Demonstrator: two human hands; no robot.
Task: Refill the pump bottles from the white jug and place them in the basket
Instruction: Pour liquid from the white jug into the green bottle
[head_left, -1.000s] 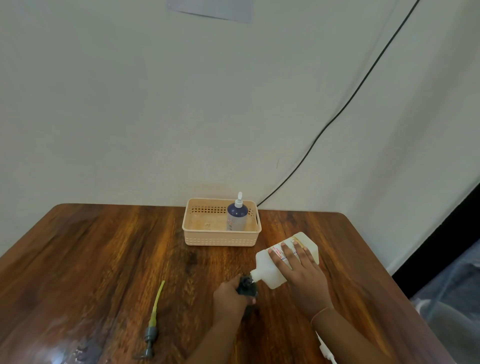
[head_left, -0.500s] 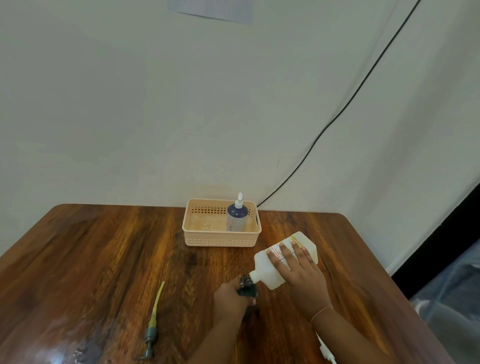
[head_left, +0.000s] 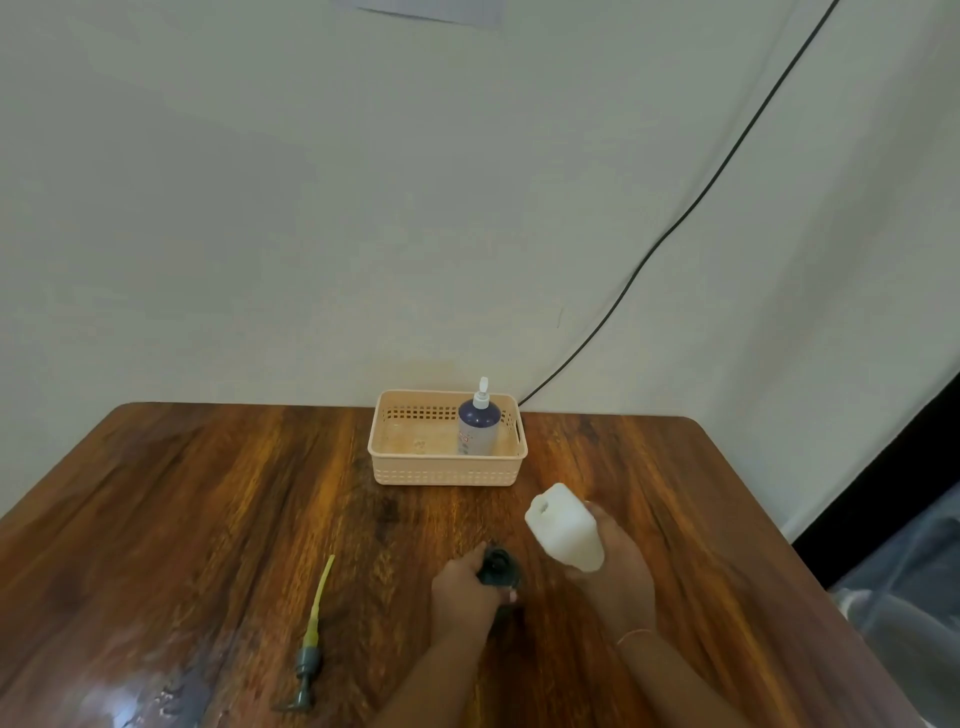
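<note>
**Open bottle gripped on the table, jug held just beside it**

Head view: A brown wooden table (head_left: 208, 519) with strong dark grain and rounded far corners stands against a plain pale wall (head_left: 260, 208). A black cable (head_left: 670, 231) runs slantwise down the wall and goes behind the table's far edge. The edge of a grey sheet (head_left: 431, 8) shows at the top of the wall. To the right, a dark strip runs beside the table.

At the far middle of the table sits a peach basket (head_left: 447, 475). A pump bottle (head_left: 478, 428) with a dark blue shoulder and a white pump stands upright in its right half.

Near the front, the left hand (head_left: 462, 587) has its fingers curled round a small dark bottle (head_left: 496, 566), whose open mouth faces up. Just to the right, apart from the bottle, the right hand (head_left: 618, 577) grips the white jug (head_left: 563, 525) from beneath. The jug is tilted, its mouth towards the basket, and it hides most of the fingers.

A grey pump head with a yellow tube (head_left: 314, 629) lies at the front left. Beside it is a shiny wet patch (head_left: 171, 696).
</note>
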